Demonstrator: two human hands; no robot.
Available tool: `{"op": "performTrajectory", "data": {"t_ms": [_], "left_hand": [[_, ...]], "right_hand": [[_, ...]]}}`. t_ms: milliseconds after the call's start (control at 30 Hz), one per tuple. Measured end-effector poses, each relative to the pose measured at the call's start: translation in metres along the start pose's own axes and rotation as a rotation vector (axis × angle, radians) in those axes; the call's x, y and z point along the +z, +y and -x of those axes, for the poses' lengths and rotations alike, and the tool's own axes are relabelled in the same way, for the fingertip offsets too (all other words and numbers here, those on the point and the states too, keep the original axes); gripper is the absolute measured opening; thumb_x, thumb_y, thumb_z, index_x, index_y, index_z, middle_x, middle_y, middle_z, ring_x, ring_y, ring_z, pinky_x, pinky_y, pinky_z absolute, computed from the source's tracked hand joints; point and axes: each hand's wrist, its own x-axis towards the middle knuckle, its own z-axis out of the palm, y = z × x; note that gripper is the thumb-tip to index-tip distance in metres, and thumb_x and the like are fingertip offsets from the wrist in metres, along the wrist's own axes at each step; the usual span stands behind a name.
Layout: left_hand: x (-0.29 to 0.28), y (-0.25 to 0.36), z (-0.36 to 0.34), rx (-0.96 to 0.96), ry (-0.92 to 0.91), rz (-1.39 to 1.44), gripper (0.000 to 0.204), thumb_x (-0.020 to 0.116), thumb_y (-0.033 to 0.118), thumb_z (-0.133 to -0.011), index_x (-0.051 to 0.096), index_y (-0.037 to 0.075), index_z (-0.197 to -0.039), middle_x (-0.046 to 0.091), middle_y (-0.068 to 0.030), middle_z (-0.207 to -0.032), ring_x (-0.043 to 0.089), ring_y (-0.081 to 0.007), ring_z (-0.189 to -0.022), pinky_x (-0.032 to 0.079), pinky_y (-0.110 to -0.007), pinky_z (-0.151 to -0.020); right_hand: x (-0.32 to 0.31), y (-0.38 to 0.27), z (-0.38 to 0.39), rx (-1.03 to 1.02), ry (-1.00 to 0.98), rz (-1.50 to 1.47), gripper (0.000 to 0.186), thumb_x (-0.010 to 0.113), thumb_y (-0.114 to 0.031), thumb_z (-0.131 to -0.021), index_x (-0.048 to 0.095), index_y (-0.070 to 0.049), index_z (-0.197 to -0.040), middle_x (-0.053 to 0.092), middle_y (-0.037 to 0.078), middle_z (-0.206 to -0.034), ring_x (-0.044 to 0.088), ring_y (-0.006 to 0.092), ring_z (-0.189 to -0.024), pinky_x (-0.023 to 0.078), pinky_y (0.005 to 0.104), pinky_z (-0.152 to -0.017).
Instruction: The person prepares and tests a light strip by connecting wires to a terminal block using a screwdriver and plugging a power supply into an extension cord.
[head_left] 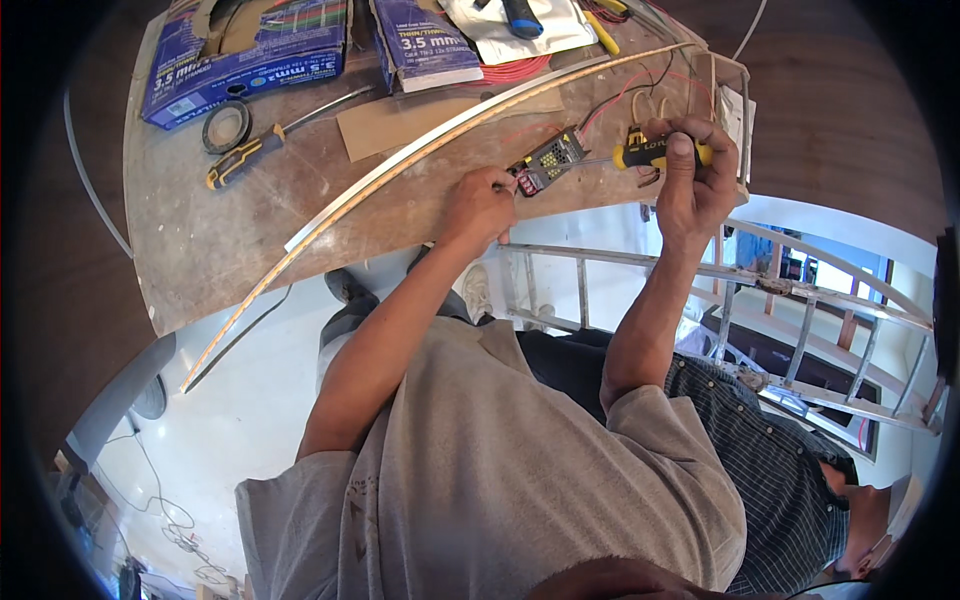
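Near the right edge of the wooden platform (230, 240), your right hand (690, 190) was closed around one yellow-and-black screwdriver (650, 153), its long axis level and its tip pointing left into the single small power supply (552, 157). Your left hand (480, 205) pinched the unit's near end, and a second screwdriver (250, 152) lay well apart toward the left edge.

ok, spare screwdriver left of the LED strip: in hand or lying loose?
Lying loose. The spare screwdriver rests flat on the board beside a tape roll, no hand near.

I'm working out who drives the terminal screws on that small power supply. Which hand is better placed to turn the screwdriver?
The right hand: it grips the yellow-and-black screwdriver, tip aimed at the power supply. The left hand pinches the unit's near end.
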Motion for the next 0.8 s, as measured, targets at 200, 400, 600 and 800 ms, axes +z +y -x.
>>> {"op": "performTrajectory", "data": {"t_ms": [200, 400, 600, 800], "left_hand": [[0.0, -0.001, -0.002, -0.003, -0.002, 0.007, 0.026, 0.055, 0.009, -0.096, 0.065, -0.001, -0.119, 0.064, -0.0105, -0.068, 0.052, -0.0134, -0.042, 0.037, -0.031, -0.037], [0.002, -0.004, -0.007, 0.02, 0.02, 0.043, 0.025, 0.055, 0.006, -0.094, 0.066, -0.002, -0.115, 0.064, -0.011, -0.067, 0.052, -0.0137, -0.041, 0.036, -0.032, -0.036], [0.002, 0.001, -0.01, 0.007, 0.057, -0.026, 0.021, 0.056, 0.006, -0.092, 0.068, -0.003, -0.107, 0.064, -0.0117, -0.064, 0.052, -0.0142, -0.04, 0.036, -0.032, -0.036], [0.001, -0.001, -0.015, 0.036, 0.068, -0.089, 0.018, 0.059, 0.007, -0.089, 0.069, -0.004, -0.099, 0.064, -0.0116, -0.062, 0.053, -0.0143, -0.04, 0.037, -0.032, -0.036]], "right_hand": [[0.001, -0.009, -0.004, -0.086, -0.121, -0.035, 0.015, 0.061, -0.002, -0.098, 0.058, 0.0, -0.112, 0.064, 0.012, -0.107, 0.068, 0.0169, -0.094, 0.055, 0.0272, -0.081], [-0.012, -0.02, -0.011, -0.067, -0.305, 0.124, 0.021, 0.065, -0.012, -0.097, 0.061, 0.0, -0.114, 0.067, 0.009, -0.104, 0.065, 0.0175, -0.088, 0.052, 0.029, -0.076], [-0.015, -0.037, -0.022, -0.011, -0.396, 0.373, 0.022, 0.064, -0.015, -0.097, 0.063, -0.004, -0.116, 0.068, 0.011, -0.099, 0.064, 0.0217, -0.085, 0.051, 0.0321, -0.075], [-0.025, -0.041, -0.032, -0.017, -0.55, 0.318, 0.024, 0.065, -0.011, -0.093, 0.063, -0.004, -0.116, 0.067, 0.012, -0.102, 0.065, 0.0244, -0.087, 0.051, 0.0341, -0.078]]}}
